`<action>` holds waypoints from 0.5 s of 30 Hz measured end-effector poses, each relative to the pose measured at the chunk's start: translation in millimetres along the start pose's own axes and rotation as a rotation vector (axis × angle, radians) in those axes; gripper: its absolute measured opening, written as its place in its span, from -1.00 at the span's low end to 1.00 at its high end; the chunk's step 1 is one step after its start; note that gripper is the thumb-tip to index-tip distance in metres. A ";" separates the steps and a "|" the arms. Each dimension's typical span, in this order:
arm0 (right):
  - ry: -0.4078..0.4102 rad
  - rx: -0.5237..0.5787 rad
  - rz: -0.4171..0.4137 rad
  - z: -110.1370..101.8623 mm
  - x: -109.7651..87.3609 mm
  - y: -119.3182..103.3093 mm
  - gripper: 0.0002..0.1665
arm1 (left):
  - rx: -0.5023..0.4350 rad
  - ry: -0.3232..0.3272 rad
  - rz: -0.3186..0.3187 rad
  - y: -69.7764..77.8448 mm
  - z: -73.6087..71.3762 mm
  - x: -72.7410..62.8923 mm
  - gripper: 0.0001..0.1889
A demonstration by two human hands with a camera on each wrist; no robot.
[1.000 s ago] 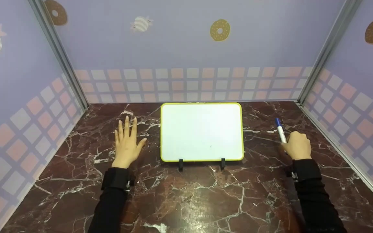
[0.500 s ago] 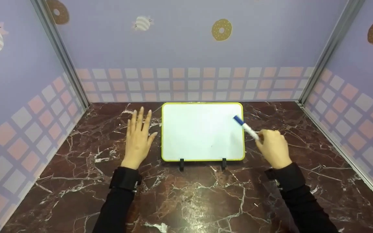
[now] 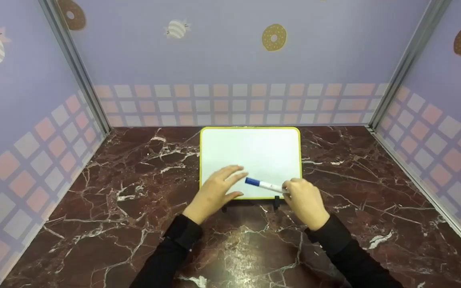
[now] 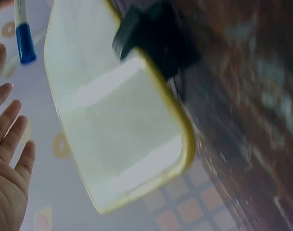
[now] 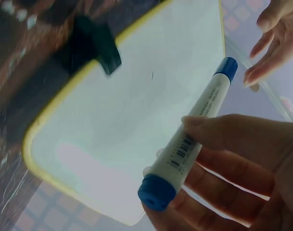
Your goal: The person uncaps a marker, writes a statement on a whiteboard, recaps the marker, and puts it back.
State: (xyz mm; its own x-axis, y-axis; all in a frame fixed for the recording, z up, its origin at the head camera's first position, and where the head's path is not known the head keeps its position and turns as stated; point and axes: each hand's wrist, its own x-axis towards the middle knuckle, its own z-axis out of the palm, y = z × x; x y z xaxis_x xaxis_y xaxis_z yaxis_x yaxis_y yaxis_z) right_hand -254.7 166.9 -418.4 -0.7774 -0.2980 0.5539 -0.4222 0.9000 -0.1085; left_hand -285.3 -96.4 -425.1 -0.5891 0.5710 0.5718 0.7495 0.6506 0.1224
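A white marker with a blue cap (image 3: 266,186) is pinched between the thumb and fingers of my right hand (image 3: 305,202), in front of the whiteboard (image 3: 250,152). Its capped end points left toward my left hand (image 3: 214,192), whose fingers are spread and hold nothing. A small gap shows between those fingertips and the cap. In the right wrist view the marker (image 5: 184,144) displays a barcode and a blue end plug. The left wrist view catches only the marker's blue cap (image 4: 26,43) above the fingers. The yellow-framed board bears a tiny dark mark (image 5: 152,75).
Black clip feet (image 3: 276,203) support the whiteboard's lower edge on a dark red marbled table (image 3: 134,240). Lilac walls (image 3: 230,48) with pastel squares and doughnut prints close off the back and both sides.
My right hand has carried the marker from the table's right side leftward to the board's front. My left hand has risen from the left and moved right, toward the cap.
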 end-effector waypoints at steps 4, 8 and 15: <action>0.012 -0.019 -0.044 5.4 -5.9 -12.8 -0.87 | -0.014 0.009 0.050 7.5 11.4 -1.3 -0.53; 0.021 -0.042 -0.080 8.5 -8.6 -21.0 -0.85 | 0.003 -0.002 0.066 10.4 15.8 -3.1 -0.68; 0.030 -0.093 -0.104 10.0 -8.8 -25.1 -0.81 | -0.019 -0.040 0.030 11.5 16.4 -5.5 -0.81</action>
State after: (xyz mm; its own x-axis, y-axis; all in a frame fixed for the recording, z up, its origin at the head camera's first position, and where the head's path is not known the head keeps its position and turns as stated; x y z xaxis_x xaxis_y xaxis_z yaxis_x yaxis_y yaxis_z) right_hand -241.9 143.8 -428.8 -0.7167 -0.3832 0.5826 -0.4539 0.8906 0.0274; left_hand -278.4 -83.9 -440.2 -0.5773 0.6102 0.5425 0.7726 0.6232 0.1213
